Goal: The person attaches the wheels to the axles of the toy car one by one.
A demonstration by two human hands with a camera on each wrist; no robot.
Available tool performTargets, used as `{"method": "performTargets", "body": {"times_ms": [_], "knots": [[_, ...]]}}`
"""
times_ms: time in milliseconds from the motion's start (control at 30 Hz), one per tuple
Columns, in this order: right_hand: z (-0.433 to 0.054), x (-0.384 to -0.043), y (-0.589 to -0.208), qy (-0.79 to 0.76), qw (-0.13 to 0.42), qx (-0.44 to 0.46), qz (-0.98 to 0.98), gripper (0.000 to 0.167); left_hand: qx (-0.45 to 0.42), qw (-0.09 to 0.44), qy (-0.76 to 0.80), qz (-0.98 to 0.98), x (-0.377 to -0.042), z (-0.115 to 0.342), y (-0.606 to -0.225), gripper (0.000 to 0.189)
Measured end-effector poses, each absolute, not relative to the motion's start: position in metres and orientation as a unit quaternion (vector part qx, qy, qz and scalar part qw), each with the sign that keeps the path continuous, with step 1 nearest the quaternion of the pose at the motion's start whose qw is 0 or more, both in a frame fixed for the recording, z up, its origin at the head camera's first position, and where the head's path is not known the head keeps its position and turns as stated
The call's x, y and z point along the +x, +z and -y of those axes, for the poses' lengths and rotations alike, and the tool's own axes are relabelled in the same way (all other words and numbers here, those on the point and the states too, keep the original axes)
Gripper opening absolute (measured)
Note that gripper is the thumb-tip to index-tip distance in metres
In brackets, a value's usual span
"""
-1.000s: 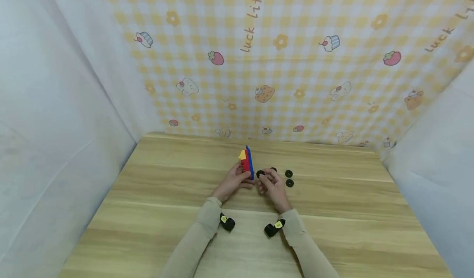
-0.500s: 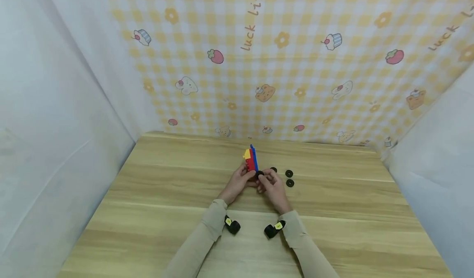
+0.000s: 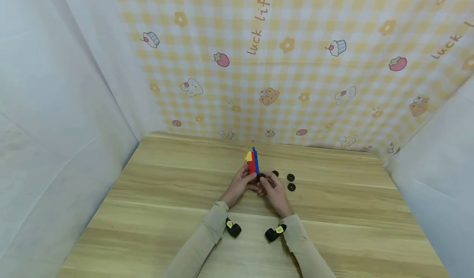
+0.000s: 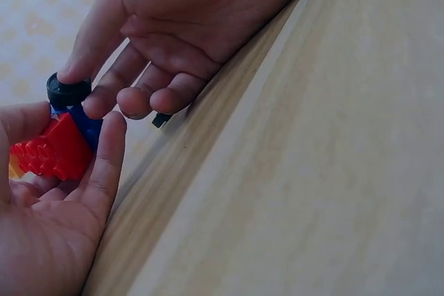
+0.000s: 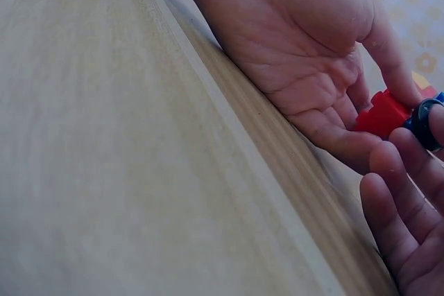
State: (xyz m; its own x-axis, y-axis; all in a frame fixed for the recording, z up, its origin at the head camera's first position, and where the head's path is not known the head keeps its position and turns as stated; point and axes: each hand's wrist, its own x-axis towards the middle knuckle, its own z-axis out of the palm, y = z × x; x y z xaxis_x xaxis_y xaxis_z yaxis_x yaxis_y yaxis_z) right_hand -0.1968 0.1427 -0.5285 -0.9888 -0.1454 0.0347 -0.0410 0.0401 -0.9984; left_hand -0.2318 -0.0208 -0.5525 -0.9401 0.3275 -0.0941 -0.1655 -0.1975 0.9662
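Note:
My left hand (image 3: 238, 188) grips a small toy vehicle (image 3: 253, 163) of building blocks, turned on its side, with red studded bricks (image 4: 57, 149), a blue base and a yellow part at its far end. Thumb and fingers of that hand lie on either side of the red bricks. My right hand (image 3: 275, 191) pinches a black toy wheel (image 4: 67, 92) against the near end of the blue base. In the right wrist view the same wheel (image 5: 424, 124) sits between thumb and fingers, right at the blue part.
Three more black wheels lie on the wooden table just right of my right hand: one wheel (image 3: 275, 173) partly behind the fingers, another wheel (image 3: 290, 177), and a third wheel (image 3: 291, 187) nearer me. A yellow checked cloth (image 3: 303, 76) hangs behind the table.
My left hand has moved right with the toy vehicle, bringing its blue base up to the wheel. The right hand, still pinching that wheel, has stayed almost in place.

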Motion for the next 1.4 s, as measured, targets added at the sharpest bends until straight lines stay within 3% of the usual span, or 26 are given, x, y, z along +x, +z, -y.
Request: {"method": "performTargets", "body": {"times_ms": [367,800,1400], "knots": [[-0.1421,-0.1980,-0.5275,-0.677,0.037,-0.058,-0.733,0.028,0.081,0.141,0.748,-0.643,-0.2305,0.0189,-0.5532,0.042],[-0.1447,-0.1974,-0.5271,-0.678,0.041,-0.073,-0.730,0.030,0.095,0.165,0.727,-0.660,-0.2303,0.0195,-0.5513,0.055],[-0.1475,-0.1991,-0.5269,-0.677,0.067,-0.084,-0.729,0.030,0.125,0.195,0.735,-0.637,-0.2326,0.0237,-0.5511,0.050]]}}
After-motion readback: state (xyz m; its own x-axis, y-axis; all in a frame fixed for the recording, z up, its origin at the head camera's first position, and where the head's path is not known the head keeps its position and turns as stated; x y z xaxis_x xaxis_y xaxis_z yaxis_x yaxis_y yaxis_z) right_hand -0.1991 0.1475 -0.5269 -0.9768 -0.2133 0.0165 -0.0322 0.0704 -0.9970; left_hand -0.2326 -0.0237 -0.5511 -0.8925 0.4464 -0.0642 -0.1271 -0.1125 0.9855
